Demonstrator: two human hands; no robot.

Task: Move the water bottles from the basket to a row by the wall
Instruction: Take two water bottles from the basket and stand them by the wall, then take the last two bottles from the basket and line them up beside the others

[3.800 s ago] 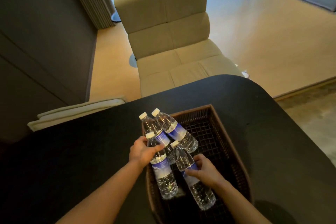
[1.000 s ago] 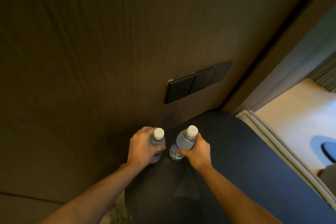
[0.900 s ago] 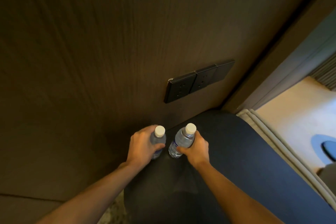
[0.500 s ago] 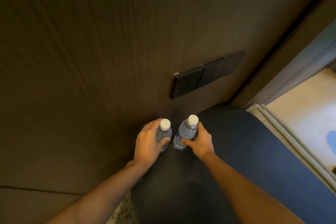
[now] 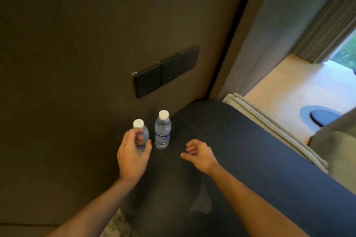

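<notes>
Two water bottles stand upright side by side at the far end of the dark counter (image 5: 240, 159), right up against the brown wood-grain wall (image 5: 77, 44). The right bottle (image 5: 162, 132) stands alone, white cap up, its blue label low on the clear body. The left bottle (image 5: 141, 136) is just beside it, partly hidden behind fingers.

On the wall above them sits a row of black socket plates (image 5: 165, 72). To the right the wall ends at a dark vertical edge, and beyond it a grey curtain (image 5: 327, 19) hangs by a bright window, with pale flooring (image 5: 279, 86) below. A light padded edge (image 5: 269, 127) runs along the counter's far side.

The left hand (image 5: 133, 154) curls loosely around the left bottle, fingers in front of its body and thumb toward the right; I cannot tell from here whether the grip truly presses on the plastic or has just slackened. The right hand (image 5: 198, 153) is open and holds nothing, palm turned leftward, fingers half curled, hovering over the counter near the right bottle but clearly apart from it.
</notes>
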